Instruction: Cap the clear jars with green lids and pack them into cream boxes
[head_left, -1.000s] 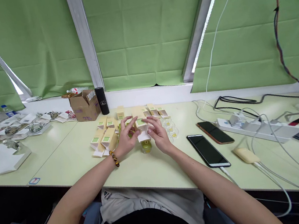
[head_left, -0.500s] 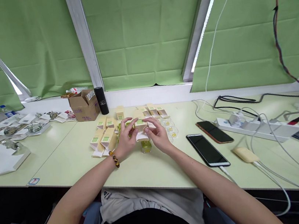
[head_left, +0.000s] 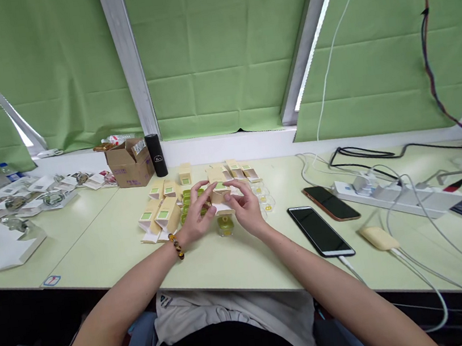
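Between my hands is a small cream cardboard box (head_left: 219, 196) with a green square label on top and a flap at its near side. My right hand (head_left: 246, 210) grips it from the right, thumb against the front. My left hand (head_left: 193, 219), with a beaded bracelet at the wrist, has its fingertips at the box's left and top edge. Just below the box a small clear jar (head_left: 225, 226) with yellow-green content stands on the table. More green jars (head_left: 185, 198) sit behind my left hand, partly hidden by it.
Several cream boxes (head_left: 168, 214) stand left of my hands, others (head_left: 234, 170) behind. Clear round pieces (head_left: 264, 198) lie to the right, then two phones (head_left: 320, 231), a power strip (head_left: 398, 198) and cables. A carton (head_left: 130, 163) and black bottle (head_left: 156, 156) stand at the back.
The small box has shifted slightly right and turned a little. My left thumb has moved away from its front. The jar below it remains in place.
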The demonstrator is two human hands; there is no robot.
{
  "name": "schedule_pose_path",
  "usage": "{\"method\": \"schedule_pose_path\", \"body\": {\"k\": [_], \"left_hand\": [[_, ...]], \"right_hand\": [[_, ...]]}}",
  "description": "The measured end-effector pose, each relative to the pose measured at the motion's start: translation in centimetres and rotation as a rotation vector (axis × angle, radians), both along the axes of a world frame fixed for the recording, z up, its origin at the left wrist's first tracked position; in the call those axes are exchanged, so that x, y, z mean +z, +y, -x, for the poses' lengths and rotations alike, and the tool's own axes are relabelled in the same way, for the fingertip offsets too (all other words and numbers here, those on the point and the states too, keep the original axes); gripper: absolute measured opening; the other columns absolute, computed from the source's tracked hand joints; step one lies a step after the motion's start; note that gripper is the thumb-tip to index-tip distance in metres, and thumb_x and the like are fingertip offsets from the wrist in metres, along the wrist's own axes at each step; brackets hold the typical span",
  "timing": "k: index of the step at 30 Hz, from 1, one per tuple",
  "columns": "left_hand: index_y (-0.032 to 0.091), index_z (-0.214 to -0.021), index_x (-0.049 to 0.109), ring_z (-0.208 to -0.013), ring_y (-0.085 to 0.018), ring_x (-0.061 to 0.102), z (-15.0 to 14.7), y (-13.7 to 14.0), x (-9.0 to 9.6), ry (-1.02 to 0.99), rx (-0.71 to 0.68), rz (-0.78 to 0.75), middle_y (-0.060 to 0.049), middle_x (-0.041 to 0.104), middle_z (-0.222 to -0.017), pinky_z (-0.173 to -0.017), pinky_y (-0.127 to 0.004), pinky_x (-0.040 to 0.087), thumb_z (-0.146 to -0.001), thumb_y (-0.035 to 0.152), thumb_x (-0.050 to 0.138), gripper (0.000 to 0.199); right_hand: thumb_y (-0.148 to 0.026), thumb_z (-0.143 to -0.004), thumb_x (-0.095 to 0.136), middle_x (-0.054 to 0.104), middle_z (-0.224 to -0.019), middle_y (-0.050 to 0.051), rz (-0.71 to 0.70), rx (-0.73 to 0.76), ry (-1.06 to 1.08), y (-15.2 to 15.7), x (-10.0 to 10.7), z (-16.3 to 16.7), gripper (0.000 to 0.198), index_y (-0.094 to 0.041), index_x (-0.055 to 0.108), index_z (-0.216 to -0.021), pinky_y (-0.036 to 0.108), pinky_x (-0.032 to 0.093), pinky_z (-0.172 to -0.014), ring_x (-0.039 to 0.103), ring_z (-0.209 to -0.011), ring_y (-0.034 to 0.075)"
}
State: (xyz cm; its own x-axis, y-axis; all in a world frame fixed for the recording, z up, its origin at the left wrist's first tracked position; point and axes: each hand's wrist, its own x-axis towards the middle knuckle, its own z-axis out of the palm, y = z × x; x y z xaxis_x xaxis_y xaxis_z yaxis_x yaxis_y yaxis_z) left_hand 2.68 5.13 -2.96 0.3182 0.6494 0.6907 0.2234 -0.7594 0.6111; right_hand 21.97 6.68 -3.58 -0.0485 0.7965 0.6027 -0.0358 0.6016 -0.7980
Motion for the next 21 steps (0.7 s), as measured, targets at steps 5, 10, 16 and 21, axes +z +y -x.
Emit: {"method": "schedule_pose_path", "body": {"k": [5, 10, 16, 21], "left_hand": [[0.035, -0.165, 0.041, -0.118, -0.027, 0.059, -0.09, -0.09, 0.0, 0.009, -0.039, 0.029, -0.016, 0.028, -0.162, -0.092, -0.042, 0.061, -0.096, 0.064, 0.067, 0.079], [0.029, -0.152, 0.052, -0.114, -0.024, 0.06, -0.57, -0.04, -0.09, -0.084, 0.021, 0.068, -0.017, 0.034, -0.156, -0.09, -0.04, 0.063, -0.099, 0.056, 0.068, 0.062], [0.023, -0.136, 0.059, -0.093, -0.016, 0.062, -0.83, 0.37, -0.02, -0.285, -0.009, 0.146, -0.015, 0.044, -0.145, -0.07, -0.029, 0.061, -0.101, 0.054, 0.065, 0.047], [0.022, -0.128, 0.06, -0.086, -0.012, 0.062, -0.94, 0.55, 0.02, -0.35, 0.003, 0.17, -0.013, 0.048, -0.14, -0.068, -0.025, 0.058, -0.101, 0.05, 0.067, 0.04]], "right_hand": [[-0.056, -0.098, 0.069, 0.052, -0.142, 0.01, -0.024, -0.024, -0.01, 0.21, -0.18, 0.02, 0.039, -0.032, 0.068, -0.129, 0.033, 0.061, -0.067, 0.065, -0.075, 0.013], [-0.054, -0.099, 0.069, 0.049, -0.141, 0.009, -0.035, 0.016, -0.006, -0.07, -0.2, 0.21, 0.038, -0.033, 0.068, -0.131, 0.036, 0.064, -0.075, 0.065, -0.077, 0.012], [-0.058, -0.1, 0.066, 0.044, -0.142, 0.009, -0.056, 0.138, -0.017, -0.72, 0.0, 0.3, 0.044, -0.035, 0.066, -0.137, 0.042, 0.069, -0.085, 0.067, -0.084, 0.013], [-0.06, -0.099, 0.068, 0.041, -0.141, 0.009, -0.056, 0.164, -0.031, -0.72, -0.17, 0.35, 0.047, -0.034, 0.066, -0.138, 0.044, 0.069, -0.09, 0.069, -0.089, 0.015]]}}
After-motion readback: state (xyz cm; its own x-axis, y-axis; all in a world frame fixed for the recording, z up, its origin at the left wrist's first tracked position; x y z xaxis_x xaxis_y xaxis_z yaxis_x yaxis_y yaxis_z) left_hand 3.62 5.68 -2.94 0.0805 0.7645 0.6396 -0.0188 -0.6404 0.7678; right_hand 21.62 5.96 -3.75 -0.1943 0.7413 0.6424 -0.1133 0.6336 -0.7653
